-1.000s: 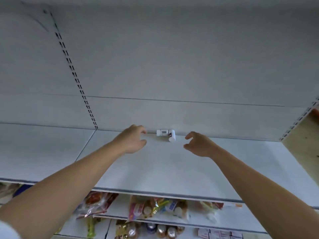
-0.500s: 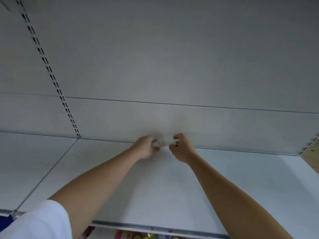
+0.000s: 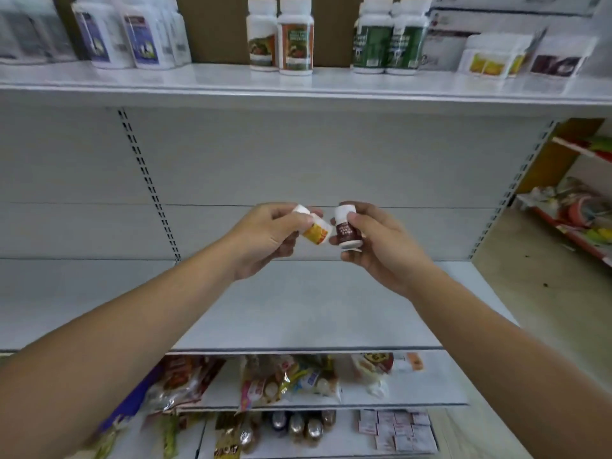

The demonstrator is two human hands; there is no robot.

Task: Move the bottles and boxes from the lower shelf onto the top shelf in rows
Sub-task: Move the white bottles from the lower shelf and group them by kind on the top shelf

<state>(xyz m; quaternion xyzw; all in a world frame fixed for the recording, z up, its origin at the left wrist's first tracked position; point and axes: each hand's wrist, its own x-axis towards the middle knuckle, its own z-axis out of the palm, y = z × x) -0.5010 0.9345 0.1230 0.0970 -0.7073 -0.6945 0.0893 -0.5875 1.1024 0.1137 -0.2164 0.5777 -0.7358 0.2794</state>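
My left hand grips a small white bottle with an orange label, tilted to the right. My right hand holds a small white bottle with a dark brown label, upright. Both bottles are raised above the bare lower shelf, almost touching each other. The top shelf carries rows of white bottles: blue-labelled ones at left, red-green ones in the middle, green ones to the right, then boxes and pouches.
Below the lower shelf lie snack bags and, lower still, small bottles and white sachets. A slotted upright runs down the back panel. Another rack with coloured goods stands at the right.
Both hands took the two small bottles from the back of the lower shelf and lifted them toward me. The view has tilted up, so the top shelf now shows.
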